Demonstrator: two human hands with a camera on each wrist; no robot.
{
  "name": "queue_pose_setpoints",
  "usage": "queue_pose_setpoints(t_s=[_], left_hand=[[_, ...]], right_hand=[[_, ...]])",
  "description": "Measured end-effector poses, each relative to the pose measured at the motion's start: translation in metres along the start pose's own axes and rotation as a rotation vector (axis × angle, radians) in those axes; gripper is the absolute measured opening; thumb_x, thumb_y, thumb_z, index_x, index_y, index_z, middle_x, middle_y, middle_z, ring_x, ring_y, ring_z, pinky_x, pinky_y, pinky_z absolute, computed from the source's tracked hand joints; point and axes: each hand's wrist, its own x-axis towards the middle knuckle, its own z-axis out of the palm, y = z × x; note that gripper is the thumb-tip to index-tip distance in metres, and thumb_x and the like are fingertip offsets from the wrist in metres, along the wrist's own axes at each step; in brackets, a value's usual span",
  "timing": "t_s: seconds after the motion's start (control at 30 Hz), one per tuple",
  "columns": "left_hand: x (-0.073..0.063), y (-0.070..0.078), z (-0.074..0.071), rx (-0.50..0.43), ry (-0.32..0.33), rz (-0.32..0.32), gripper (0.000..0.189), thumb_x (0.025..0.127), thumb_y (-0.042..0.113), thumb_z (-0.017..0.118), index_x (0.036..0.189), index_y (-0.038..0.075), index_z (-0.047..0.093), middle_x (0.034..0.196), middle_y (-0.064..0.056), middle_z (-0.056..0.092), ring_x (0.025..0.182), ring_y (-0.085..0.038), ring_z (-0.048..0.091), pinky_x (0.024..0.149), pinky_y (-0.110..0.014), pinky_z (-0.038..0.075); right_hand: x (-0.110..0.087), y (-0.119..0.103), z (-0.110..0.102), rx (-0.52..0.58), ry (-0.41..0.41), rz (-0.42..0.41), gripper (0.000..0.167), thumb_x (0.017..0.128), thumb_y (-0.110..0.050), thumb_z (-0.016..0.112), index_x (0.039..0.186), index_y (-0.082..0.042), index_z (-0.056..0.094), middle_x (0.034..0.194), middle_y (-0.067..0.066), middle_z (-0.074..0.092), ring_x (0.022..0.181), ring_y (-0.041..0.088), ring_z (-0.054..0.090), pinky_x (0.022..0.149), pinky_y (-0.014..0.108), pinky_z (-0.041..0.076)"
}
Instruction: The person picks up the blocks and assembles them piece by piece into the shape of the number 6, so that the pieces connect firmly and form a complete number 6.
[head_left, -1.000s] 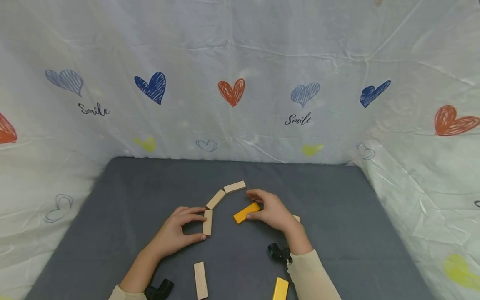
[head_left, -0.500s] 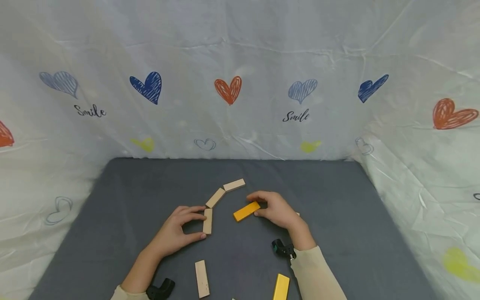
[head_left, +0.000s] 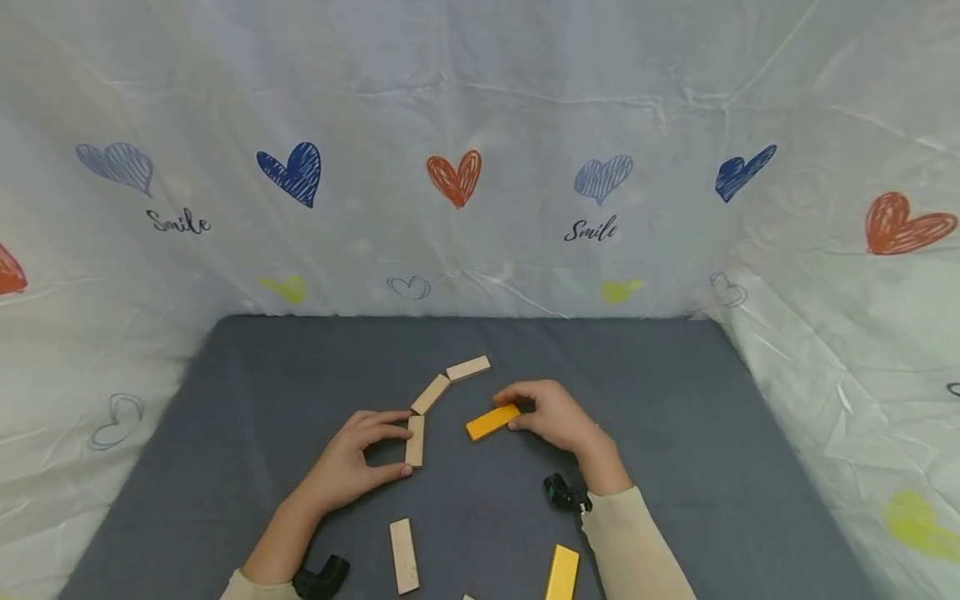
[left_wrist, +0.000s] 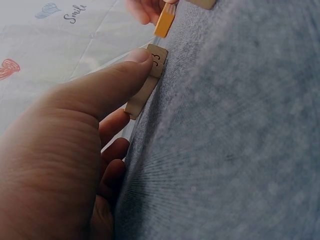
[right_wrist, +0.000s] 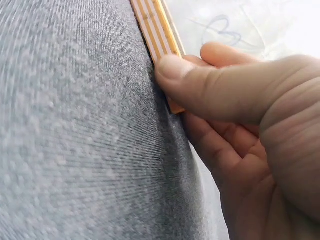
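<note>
My left hand (head_left: 352, 462) holds a plain wooden block (head_left: 415, 442) lying on the cloth, its thumb at the near end and fingers along the far part. In the left wrist view the thumb presses the block's marked end (left_wrist: 158, 60). Two more wooden blocks, a middle one (head_left: 431, 394) and a far one (head_left: 468, 368), continue from it in a curve. To the right, my right hand (head_left: 555, 418) pinches the right end of a yellow block (head_left: 491, 422). Stripes run along the side of this yellow block (right_wrist: 155, 27) in the right wrist view.
Nearer the body lie another wooden block (head_left: 404, 556) and a second yellow block (head_left: 562, 573). Dark grey cloth (head_left: 645, 367) covers the table. A white sheet printed with hearts (head_left: 517, 100) hangs behind and at both sides.
My right hand has shifted slightly right, its thumb moving from the yellow block's middle to its right end. The left hand keeps its hold on the wooden block.
</note>
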Motion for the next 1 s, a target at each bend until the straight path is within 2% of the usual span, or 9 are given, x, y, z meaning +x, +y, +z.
queue_pose_setpoints(t_s=[0.47,0.73,1.0], left_hand=[[0.0,-0.001,0.001,0.022,0.008,0.015,0.048,0.085,0.036,0.097,0.129,0.034,0.079,0.152,0.009,0.064,0.13,-0.016,0.056,0.104,-0.053,0.051],[0.001,0.001,0.0,0.016,-0.003,-0.005,0.048,0.085,0.036,0.098,0.129,0.035,0.079,0.153,0.011,0.063,0.131,-0.016,0.055,0.107,-0.055,0.05],[0.001,0.003,0.0,0.022,-0.001,-0.013,0.049,0.085,0.036,0.098,0.129,0.035,0.078,0.152,0.01,0.064,0.132,-0.018,0.055,0.106,-0.056,0.051]], right_hand=[[0.004,-0.003,0.003,0.008,0.041,0.022,0.04,0.09,-0.001,0.088,0.128,-0.013,0.081,0.124,-0.005,0.077,0.117,0.019,0.071,0.104,0.045,0.058],[0.004,-0.011,0.005,0.058,0.049,0.0,0.039,0.092,-0.006,0.089,0.129,-0.013,0.081,0.124,-0.005,0.078,0.115,0.018,0.072,0.102,0.044,0.059],[0.01,-0.021,0.013,0.019,0.056,-0.026,0.039,0.09,-0.005,0.091,0.127,-0.011,0.082,0.122,-0.006,0.079,0.114,0.017,0.073,0.103,0.043,0.058]])
